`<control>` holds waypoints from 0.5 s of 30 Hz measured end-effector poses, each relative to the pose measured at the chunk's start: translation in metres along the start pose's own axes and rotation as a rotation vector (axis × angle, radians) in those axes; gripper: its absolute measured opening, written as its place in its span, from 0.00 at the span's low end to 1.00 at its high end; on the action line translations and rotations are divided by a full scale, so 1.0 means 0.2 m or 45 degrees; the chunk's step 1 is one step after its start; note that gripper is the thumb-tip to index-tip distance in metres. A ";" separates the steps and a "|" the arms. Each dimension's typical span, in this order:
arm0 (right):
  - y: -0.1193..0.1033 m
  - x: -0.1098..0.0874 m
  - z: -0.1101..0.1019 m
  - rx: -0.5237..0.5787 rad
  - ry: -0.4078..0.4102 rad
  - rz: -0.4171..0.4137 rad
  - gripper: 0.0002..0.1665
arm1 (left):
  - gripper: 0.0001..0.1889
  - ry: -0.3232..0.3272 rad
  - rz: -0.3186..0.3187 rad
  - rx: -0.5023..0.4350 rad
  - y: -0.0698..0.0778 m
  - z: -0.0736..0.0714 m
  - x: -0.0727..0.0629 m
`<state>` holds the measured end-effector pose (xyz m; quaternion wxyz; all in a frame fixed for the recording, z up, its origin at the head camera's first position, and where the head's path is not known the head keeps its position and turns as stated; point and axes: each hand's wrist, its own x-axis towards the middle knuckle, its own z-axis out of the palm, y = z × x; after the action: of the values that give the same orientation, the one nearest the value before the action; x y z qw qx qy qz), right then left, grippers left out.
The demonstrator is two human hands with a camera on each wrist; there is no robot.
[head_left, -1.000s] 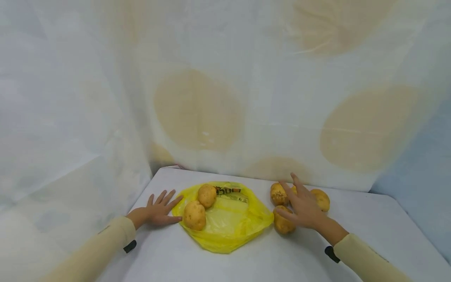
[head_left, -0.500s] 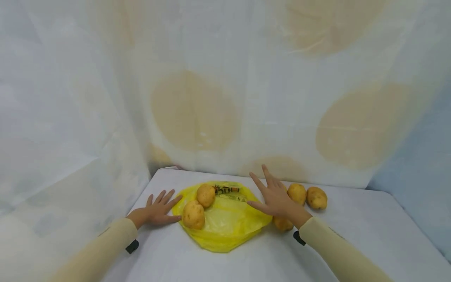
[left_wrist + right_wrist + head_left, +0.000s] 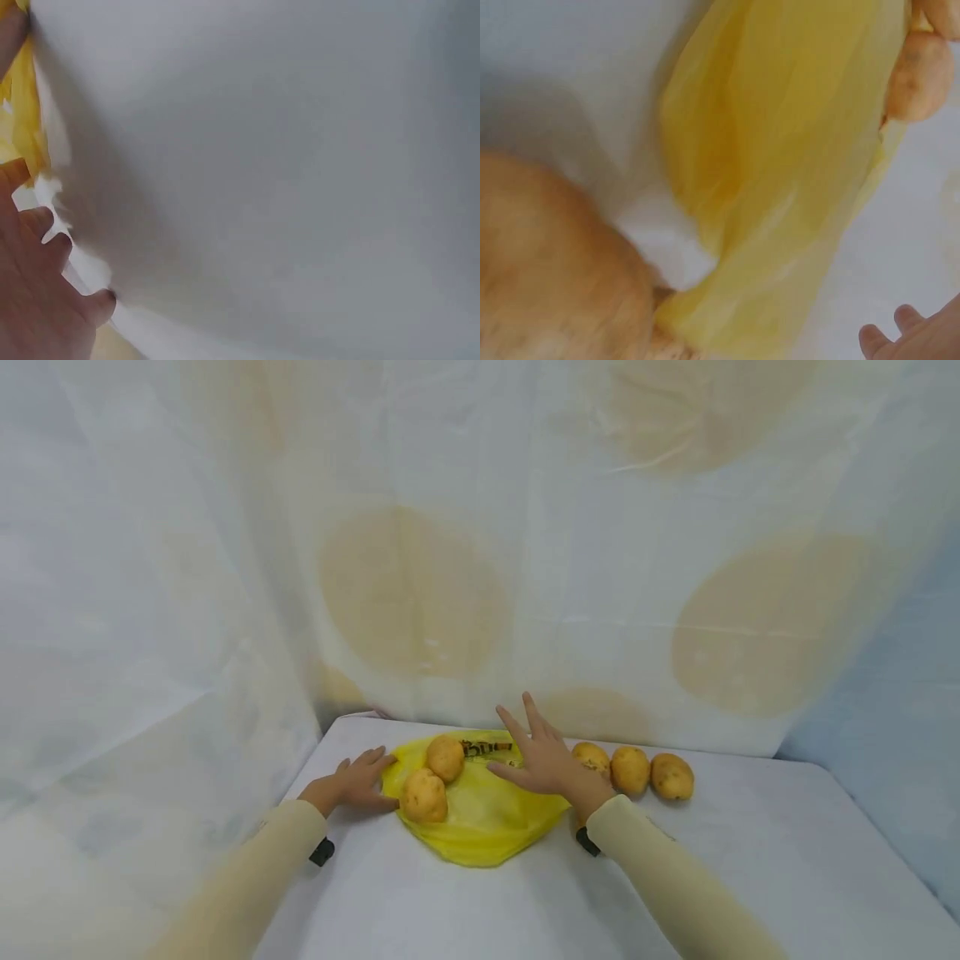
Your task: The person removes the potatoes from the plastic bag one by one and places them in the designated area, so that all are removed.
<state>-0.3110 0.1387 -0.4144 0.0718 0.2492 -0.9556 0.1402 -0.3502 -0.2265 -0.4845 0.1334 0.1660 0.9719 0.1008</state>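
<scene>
A yellow plastic bag (image 3: 487, 827) with dark print lies flat on the table. Two potatoes, one larger (image 3: 424, 795) and one smaller (image 3: 446, 757), rest on its left part. My left hand (image 3: 362, 783) is at the bag's left edge; in the left wrist view its thumb and a finger touch the yellow plastic (image 3: 26, 112), spaced apart. Above the bag's right part, my right hand (image 3: 543, 760) hovers with spread fingers, holding nothing. In the right wrist view a potato (image 3: 555, 262) looms close beside the bag (image 3: 780, 150).
Right of the bag stands a row of potatoes: one (image 3: 591, 757) partly behind my right hand, a middle one (image 3: 630, 770) and an outer one (image 3: 672, 777). Another is mostly hidden under my right wrist. A pale curtain (image 3: 570, 610) closes off the table's back.
My right hand has moved left from over the potatoes to above the bag. The bag and its two potatoes have shifted slightly right and away from me, along with my left hand.
</scene>
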 end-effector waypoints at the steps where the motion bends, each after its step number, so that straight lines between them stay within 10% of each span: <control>1: -0.01 0.01 0.01 0.011 -0.002 -0.002 0.54 | 0.51 -0.010 -0.009 -0.002 0.01 0.01 0.02; 15: -0.05 0.14 0.27 0.076 0.028 0.047 0.53 | 0.49 -0.007 -0.150 -0.143 0.04 0.04 0.03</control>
<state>-0.3336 0.1024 -0.4577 0.0722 0.2322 -0.9545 0.1727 -0.3514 -0.2155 -0.4910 0.1509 0.1011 0.9724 0.1465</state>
